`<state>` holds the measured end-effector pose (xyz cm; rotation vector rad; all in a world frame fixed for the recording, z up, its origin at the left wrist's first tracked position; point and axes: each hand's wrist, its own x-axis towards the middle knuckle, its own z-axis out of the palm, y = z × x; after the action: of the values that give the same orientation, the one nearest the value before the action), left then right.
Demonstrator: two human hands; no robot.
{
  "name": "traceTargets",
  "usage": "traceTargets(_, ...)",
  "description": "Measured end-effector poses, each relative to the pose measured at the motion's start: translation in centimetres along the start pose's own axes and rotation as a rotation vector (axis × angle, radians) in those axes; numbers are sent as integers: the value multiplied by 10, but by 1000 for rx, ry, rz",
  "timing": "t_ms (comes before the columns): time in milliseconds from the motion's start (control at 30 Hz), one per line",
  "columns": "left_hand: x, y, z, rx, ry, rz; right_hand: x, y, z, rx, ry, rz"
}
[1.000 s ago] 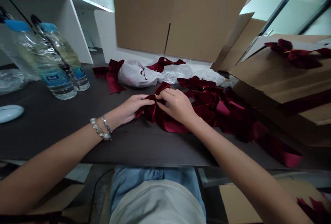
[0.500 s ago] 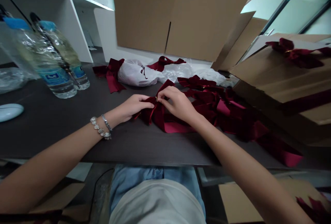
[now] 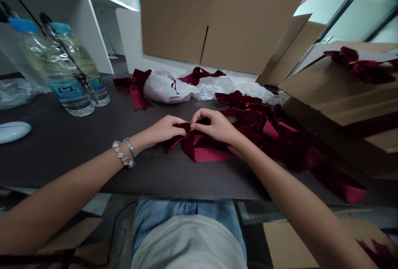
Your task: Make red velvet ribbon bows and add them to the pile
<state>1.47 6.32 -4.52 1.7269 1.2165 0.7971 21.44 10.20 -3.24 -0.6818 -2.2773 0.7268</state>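
Note:
Both hands meet at a dark red velvet ribbon bow (image 3: 175,141) just above the dark tabletop (image 3: 149,178). My left hand (image 3: 163,129) pinches the bow's left side between thumb and fingers. Thumb and forefinger of my right hand (image 3: 214,126) are closed at the bow's middle, where a tiny gold-coloured bit shows; whether it is wire or a tie I cannot make out. A length of red ribbon (image 3: 211,154) with a brighter underside lies below my right hand. To the right spreads a pile of red bows and ribbon (image 3: 264,124).
White plastic bags (image 3: 168,87) lie behind the hands, beside another red bow (image 3: 138,88). Water bottles (image 3: 73,90) and a white mouse (image 3: 14,131) are at the left. A large cardboard sheet (image 3: 214,16) stands at the back; a cardboard box (image 3: 338,90) is at the right.
My right hand has dropped slightly at the bow's middle. The loop that stood up above the fingers has turned down out of sight, and the bow looks flatter.

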Motion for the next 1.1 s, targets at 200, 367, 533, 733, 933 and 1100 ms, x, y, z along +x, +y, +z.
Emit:
traceTargets(200, 1, 0, 0, 107, -20, 100, 1, 3, -2, 184, -46, 149)
traceTargets(367, 2, -1, 0, 75, 3, 57, 0, -1, 1, 21, 74, 71)
traceTargets(533, 2, -2, -2, -11, 35, -28, -1, -4, -1, -94, 56, -151)
traceTargets(733, 1, -2, -3, -84, 29, -49, -1, 0, -5, -312, -61, -323)
traceTargets(933, 1, 0, -2, -95, 32, -56, -1, 0, -5, -328, -37, -327)
traceTargets(1100, 2, -2, -2, -86, 51, -57, -1, 3, -5, -336, -29, -272)
